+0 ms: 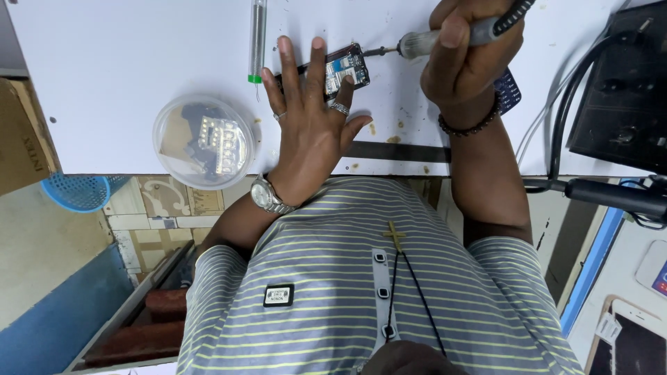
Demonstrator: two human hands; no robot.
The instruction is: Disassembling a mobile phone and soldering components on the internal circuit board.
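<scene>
My left hand (313, 111) lies flat with fingers spread on a small phone circuit board (347, 66), pressing it onto the white table (125, 62). My right hand (465, 52) grips a soldering iron (451, 36) with a black handle, its metal tip touching the board's right edge. A dark keypad phone part (508, 90) lies partly hidden under my right wrist. A tube of solder wire (258, 38) with a green cap rests just left of my left hand.
A clear round plastic container (206, 142) with small parts sits at the table's near edge, left. A black box with cables (622, 90) stands at the right. A blue basket (80, 191) and cardboard box (24, 135) are left; phones (632, 333) lie lower right.
</scene>
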